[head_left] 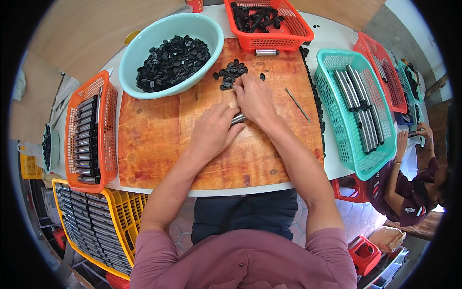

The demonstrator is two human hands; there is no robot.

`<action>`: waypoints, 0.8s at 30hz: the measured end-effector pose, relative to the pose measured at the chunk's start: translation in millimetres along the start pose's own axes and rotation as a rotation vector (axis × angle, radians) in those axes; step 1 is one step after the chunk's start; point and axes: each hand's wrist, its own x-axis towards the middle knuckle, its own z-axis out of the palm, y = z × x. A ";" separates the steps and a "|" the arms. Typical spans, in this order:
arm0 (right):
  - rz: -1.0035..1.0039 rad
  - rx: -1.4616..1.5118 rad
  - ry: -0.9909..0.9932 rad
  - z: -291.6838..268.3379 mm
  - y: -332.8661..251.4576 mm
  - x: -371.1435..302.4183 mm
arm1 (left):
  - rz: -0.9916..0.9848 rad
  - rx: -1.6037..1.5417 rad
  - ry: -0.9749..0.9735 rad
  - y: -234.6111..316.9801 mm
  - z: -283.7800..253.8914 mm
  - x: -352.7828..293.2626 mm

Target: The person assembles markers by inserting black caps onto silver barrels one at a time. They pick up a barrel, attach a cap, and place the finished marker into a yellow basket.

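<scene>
My left hand (212, 129) is wrapped round a short shiny metal tube (237, 119), of which only part shows past the thumb. Just to its right, my right hand (255, 98) reaches forward with its fingers drawn together. Its fingertips are at the near edge of a small heap of black oval plastic caps (232, 72). Whatever those fingers hold is hidden under the hand. One loose black cap (262, 76) lies to the right of the heap. Both hands are low over the stained wooden board (159, 149).
A pale green bowl (126, 62) full of black caps stands at the far left. Beyond the board is a red basket (301, 36). Tubes fill an orange basket (109, 139) and a green basket (337, 130). A thin rod (298, 105) lies right. Another person (409, 192) works at right.
</scene>
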 end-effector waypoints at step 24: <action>-0.056 -0.053 0.071 4.5 0.2 -0.3 | 0.099 0.002 0.020 -10.9 0.8 1.2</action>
